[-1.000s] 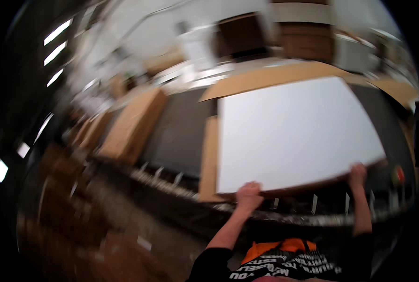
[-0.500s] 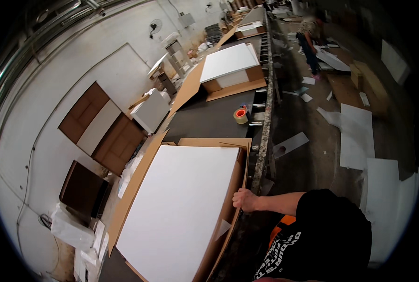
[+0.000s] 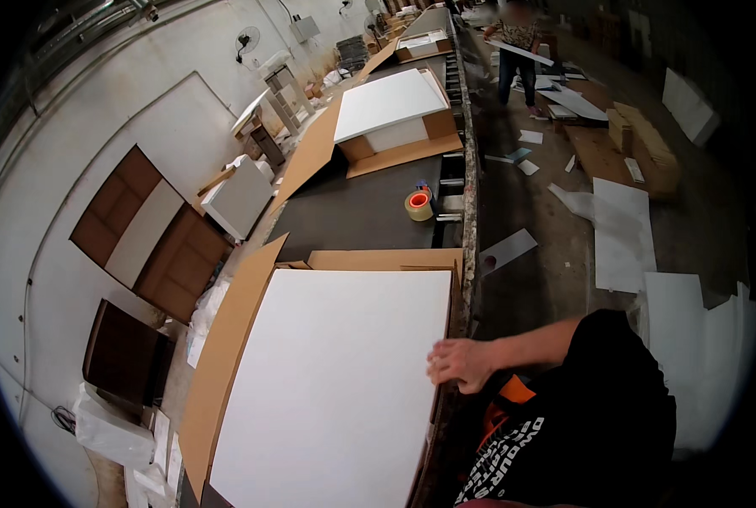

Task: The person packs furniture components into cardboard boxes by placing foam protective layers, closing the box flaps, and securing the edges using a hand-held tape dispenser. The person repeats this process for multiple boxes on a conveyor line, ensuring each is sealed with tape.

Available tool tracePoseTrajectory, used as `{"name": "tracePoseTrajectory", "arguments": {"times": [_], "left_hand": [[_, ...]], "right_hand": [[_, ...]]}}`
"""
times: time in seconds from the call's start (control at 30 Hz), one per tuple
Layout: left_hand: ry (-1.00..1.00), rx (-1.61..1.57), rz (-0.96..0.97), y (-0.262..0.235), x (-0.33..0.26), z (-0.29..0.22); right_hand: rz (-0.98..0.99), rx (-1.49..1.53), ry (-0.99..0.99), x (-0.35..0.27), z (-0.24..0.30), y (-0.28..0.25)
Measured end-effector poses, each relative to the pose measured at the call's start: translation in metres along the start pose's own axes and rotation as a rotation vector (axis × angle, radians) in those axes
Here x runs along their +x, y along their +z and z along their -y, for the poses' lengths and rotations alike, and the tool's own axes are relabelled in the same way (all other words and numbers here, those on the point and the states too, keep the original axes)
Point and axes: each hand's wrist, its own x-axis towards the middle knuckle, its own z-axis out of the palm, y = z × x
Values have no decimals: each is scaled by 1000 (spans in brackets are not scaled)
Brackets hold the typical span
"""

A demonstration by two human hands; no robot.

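A large white panel (image 3: pixel 335 372) lies flat inside an open cardboard box (image 3: pixel 225 364) on the dark conveyor belt (image 3: pixel 344 190) in front of me. The box's long left flap leans outward, and its far flap stands beyond the panel. My right hand (image 3: pixel 462 362) is at the right side, its fingers curled over the edge where the box wall meets the panel. The fingertips touch the panel's rim. Under the hand, the box wall is mostly hidden. My left hand is out of sight. A roll of clear tape with an orange core (image 3: pixel 418 203) rests on the belt beyond the box.
Farther along stands another open box with white panels (image 3: pixel 386 106). The belt's metal side rail (image 3: pixel 471 169) runs along the right. A person (image 3: pixel 520 59) beyond it holds a white strip. White sheets (image 3: pixel 622 237) litter the floor. Wrapped furniture parts (image 3: pixel 242 199) stand along the left wall.
My view has shifted to the right. The panel's right edge now sits nearer the box wall, and my fingers have moved onto it. The far person has turned and lifted a white strip.
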Motion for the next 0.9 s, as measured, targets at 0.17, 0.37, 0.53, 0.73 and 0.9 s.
{"name": "tracePoseTrajectory", "arguments": {"times": [0.17, 0.37, 0.53, 0.73, 0.9], "left_hand": [[74, 138, 58, -12, 15, 8], [119, 342, 144, -22, 11, 31], [166, 594, 251, -24, -8, 47], [-213, 155, 827, -60, 40, 30], [-273, -230, 177, -34, 36, -20]], "right_hand": [[54, -235, 320, 27, -58, -2], [204, -277, 366, 72, -39, -14], [379, -197, 402, 71, -47, 0], [385, -214, 371, 82, -42, -5], [367, -192, 338, 79, -49, -11]]}}
